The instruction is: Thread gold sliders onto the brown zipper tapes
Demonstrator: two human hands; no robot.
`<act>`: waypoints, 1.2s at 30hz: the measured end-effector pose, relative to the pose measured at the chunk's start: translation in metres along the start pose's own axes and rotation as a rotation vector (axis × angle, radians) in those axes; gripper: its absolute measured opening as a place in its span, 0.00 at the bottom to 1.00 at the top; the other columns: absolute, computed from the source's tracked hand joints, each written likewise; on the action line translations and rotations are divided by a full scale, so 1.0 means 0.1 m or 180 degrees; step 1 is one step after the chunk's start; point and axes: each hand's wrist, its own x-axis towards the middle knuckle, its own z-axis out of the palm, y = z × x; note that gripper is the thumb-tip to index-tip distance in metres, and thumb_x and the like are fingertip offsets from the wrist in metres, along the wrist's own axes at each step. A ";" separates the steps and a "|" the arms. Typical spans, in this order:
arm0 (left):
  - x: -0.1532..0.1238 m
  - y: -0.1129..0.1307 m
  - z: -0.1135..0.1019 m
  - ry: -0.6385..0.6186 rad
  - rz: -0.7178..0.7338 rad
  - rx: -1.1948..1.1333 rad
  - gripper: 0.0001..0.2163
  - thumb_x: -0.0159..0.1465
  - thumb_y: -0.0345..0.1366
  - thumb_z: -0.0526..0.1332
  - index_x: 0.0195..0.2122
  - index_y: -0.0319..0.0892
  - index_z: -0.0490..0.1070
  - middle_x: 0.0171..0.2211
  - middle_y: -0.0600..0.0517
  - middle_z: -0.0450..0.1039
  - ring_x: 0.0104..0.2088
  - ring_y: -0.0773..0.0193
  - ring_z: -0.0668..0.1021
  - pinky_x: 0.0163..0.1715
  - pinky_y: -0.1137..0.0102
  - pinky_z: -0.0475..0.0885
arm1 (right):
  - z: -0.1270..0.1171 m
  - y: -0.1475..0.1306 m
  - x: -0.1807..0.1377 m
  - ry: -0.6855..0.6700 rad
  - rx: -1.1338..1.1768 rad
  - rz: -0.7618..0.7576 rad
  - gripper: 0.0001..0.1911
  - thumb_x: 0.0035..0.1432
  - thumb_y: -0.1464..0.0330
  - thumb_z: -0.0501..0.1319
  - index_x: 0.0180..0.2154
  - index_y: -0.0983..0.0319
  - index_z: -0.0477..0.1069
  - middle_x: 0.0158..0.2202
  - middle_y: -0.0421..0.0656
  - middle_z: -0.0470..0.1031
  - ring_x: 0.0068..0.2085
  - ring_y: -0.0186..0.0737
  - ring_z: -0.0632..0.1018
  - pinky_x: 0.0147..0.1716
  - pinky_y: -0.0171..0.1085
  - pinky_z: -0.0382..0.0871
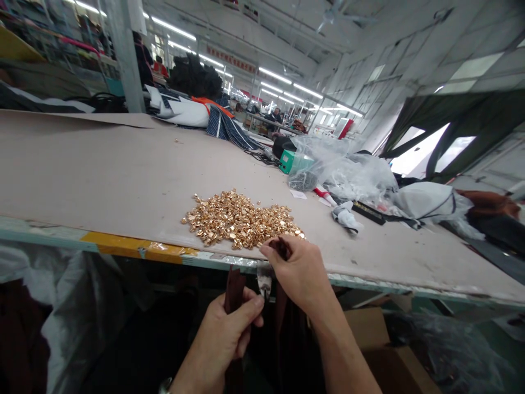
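Note:
My left hand (pixel 233 323) is closed, its thumb and fingers pinching a dark brown fabric strip (pixel 235 285) whose end stands up above the fist. Higher and to the right, my right hand (pixel 297 268) is also closed, on bunched dark brown fabric (pixel 280 248) that hangs down below it. Between the hands, a small fixture (pixel 264 278) wrapped in pale material juts from the table edge, with a dark metal tip at its bottom. Just beyond my right hand lies a heap of small gold-coloured metal pieces (pixel 241 219) resembling zipper sliders.
Yellow tape (pixel 139 248) covers part of the edge of the table (pixel 102 169). A clear plastic bag (pixel 353 169), a green box (pixel 287 161) and a black tray (pixel 368 213) lie to the right. Striped cloth (pixel 229 128) lies at the back. Below stands a cardboard box (pixel 367 326).

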 end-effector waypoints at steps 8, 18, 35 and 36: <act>0.00 0.01 -0.05 -0.0084 -0.0074 0.0027 0.12 0.56 0.43 0.63 0.29 0.40 0.67 0.19 0.58 0.67 0.13 0.78 0.57 0.14 0.77 0.45 | 0.18 -0.02 0.21 -0.0143 -0.1223 -0.0157 0.11 0.53 0.62 0.63 0.24 0.61 0.72 0.22 0.43 0.73 0.23 0.37 0.67 0.23 0.36 0.52; 0.01 0.00 -0.06 -0.0185 -0.0099 -0.0115 0.11 0.57 0.43 0.63 0.30 0.40 0.67 0.20 0.58 0.67 0.14 0.78 0.56 0.14 0.77 0.45 | -0.09 0.00 -0.19 -0.0044 0.0387 0.0208 0.09 0.58 0.63 0.60 0.29 0.61 0.67 0.21 0.36 0.67 0.22 0.32 0.67 0.24 0.33 0.59; -0.03 -0.02 -0.14 -0.0168 -0.0037 -0.0115 0.09 0.57 0.41 0.62 0.30 0.40 0.68 0.20 0.58 0.66 0.15 0.78 0.58 0.14 0.78 0.47 | 0.08 0.15 -0.63 -0.0778 0.2744 0.1341 0.12 0.56 0.62 0.64 0.32 0.63 0.65 0.25 0.39 0.76 0.17 0.25 0.65 0.16 0.26 0.57; -0.03 -0.01 -0.14 -0.0182 -0.0041 -0.0126 0.09 0.57 0.41 0.62 0.30 0.40 0.68 0.20 0.58 0.65 0.15 0.77 0.58 0.15 0.78 0.48 | 0.07 0.14 -0.64 -0.0796 0.2749 0.1336 0.12 0.56 0.62 0.64 0.32 0.63 0.65 0.25 0.39 0.76 0.17 0.25 0.65 0.16 0.26 0.57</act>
